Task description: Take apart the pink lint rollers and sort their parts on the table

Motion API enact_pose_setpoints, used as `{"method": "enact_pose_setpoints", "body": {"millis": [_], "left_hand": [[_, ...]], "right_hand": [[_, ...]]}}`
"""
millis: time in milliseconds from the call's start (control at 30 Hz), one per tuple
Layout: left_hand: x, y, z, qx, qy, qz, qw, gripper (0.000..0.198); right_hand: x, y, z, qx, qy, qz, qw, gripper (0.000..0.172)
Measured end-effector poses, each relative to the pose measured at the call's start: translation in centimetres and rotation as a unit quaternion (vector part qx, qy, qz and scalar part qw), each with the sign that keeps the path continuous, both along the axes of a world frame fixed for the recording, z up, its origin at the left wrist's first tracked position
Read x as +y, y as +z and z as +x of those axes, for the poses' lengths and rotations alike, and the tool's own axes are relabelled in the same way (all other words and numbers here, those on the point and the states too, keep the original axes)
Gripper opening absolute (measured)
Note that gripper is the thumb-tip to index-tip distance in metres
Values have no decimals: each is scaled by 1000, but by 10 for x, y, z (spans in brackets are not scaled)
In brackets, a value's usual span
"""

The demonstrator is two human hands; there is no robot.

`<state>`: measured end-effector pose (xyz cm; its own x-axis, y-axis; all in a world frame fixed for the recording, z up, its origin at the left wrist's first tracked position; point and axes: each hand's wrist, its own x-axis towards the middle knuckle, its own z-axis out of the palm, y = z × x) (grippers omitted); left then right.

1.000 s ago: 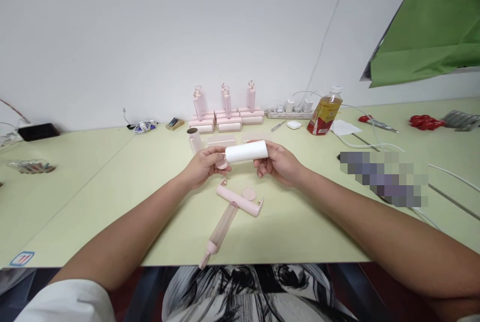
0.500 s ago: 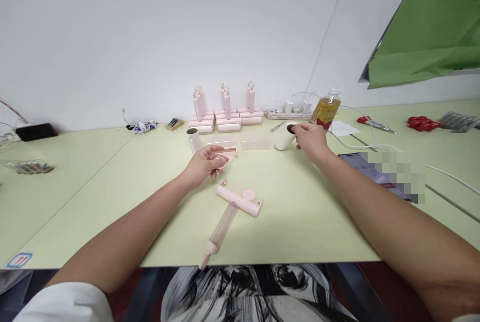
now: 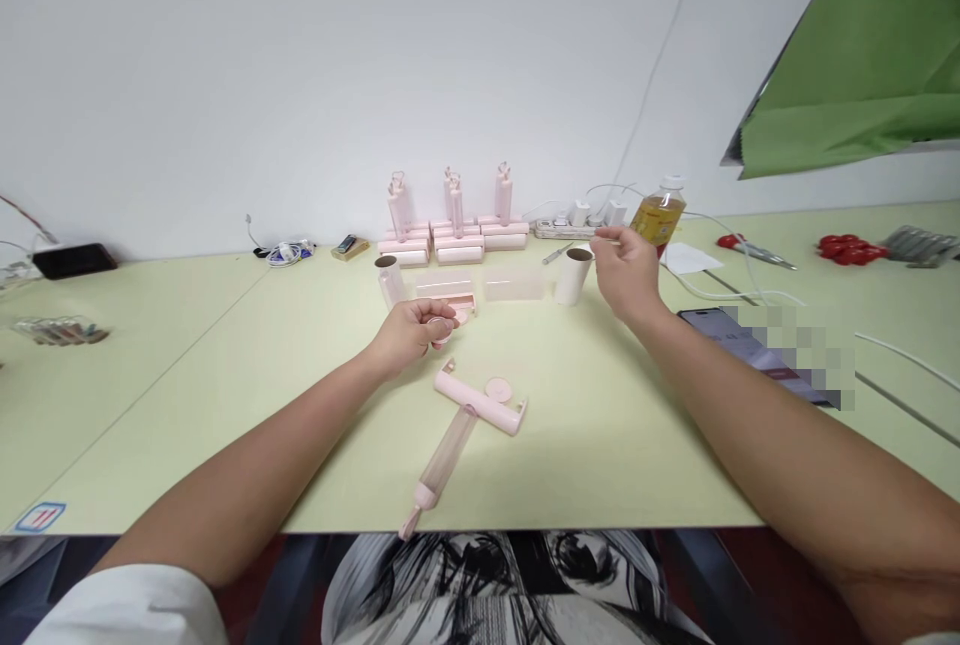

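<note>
My left hand [image 3: 411, 330] is curled around a small round pink cap [image 3: 438, 328] just above the table. My right hand [image 3: 627, 275] hovers beside a white paper roll [image 3: 574, 275] that stands upright on the table; its fingers are loosely apart and hold nothing. In front of me lies a pink lint-roller frame with a long translucent handle [image 3: 465, 422], and a second pink disc [image 3: 498, 389] rests on it. Another roll core [image 3: 389, 280] stands behind my left hand, next to two clear pink covers [image 3: 513, 285].
Assembled pink rollers [image 3: 453, 225] stand in rows at the wall. A power strip [image 3: 577, 224], a bottle of yellow drink [image 3: 658, 215], a phone [image 3: 739, 338], cables, red scissors [image 3: 750, 245] and red parts [image 3: 847, 245] lie to the right. Green cloth hangs top right.
My right hand carried the white roll away from my left hand to the right, stood it upright on the table and let go. My left hand kept the pink cap.
</note>
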<state>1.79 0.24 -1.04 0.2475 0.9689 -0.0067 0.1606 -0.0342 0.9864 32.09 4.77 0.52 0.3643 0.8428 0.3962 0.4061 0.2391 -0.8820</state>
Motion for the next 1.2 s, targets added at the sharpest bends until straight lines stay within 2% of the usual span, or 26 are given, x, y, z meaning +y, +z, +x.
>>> {"method": "enact_pose_setpoints", "body": {"millis": [33, 67, 100, 133, 167, 200, 267, 300, 367, 533, 633, 700, 767, 833, 1033, 1200], "left_hand": [[0, 0, 0, 1, -2, -1, 1000, 25], [0, -1, 0, 3, -4, -2, 1000, 25], [0, -1, 0, 4, -4, -5, 1000, 24], [1, -2, 0, 6, -3, -9, 1000, 24], [1, -2, -1, 8, 0, -13, 1000, 24], [0, -2, -1, 9, 4, -16, 1000, 25], [0, -1, 0, 14, 8, -15, 1000, 26], [-1, 0, 0, 17, 6, -10, 1000, 27], [-2, 0, 1, 27, 3, 8, 1000, 28], [0, -8, 4, 59, 27, 75, 995, 35], [0, -12, 7, 51, 30, 101, 993, 34], [-2, -11, 11, 30, 20, 104, 994, 35], [-6, -8, 16, 2, 3, 93, 996, 36], [-11, -3, 19, -29, -18, 72, 997, 39], [-20, 5, 22, -34, -59, 27, 997, 46], [-21, 1, 21, 11, -96, 31, 995, 49]], "right_hand": [[-8, 2, -7, -31, 12, 26, 999, 21], [-17, 3, -15, -70, 71, 30, 995, 17], [-27, 4, -25, -121, 168, 9, 978, 16], [-37, 3, -35, -173, 281, -29, 943, 16], [-46, 2, -45, -215, 384, -68, 896, 17], [-54, 0, -54, -246, 457, -102, 848, 18], [-64, -5, -66, -299, 520, -147, 786, 20], [-66, -7, -69, -319, 525, -160, 772, 20], [-62, -10, -69, -353, 501, -169, 772, 20], [-41, -16, -50, -428, 367, -176, 807, 19], [-41, -16, -49, -451, 300, -101, 835, 20], [-49, -15, -57, -433, 308, -2, 847, 26], [-59, -14, -68, -413, 354, 88, 835, 30], [-66, -14, -77, -408, 384, 142, 816, 29], [-64, -20, -85, -413, 345, 197, 820, 16], [-54, -18, -80, -436, 338, 191, 812, 22]]}}
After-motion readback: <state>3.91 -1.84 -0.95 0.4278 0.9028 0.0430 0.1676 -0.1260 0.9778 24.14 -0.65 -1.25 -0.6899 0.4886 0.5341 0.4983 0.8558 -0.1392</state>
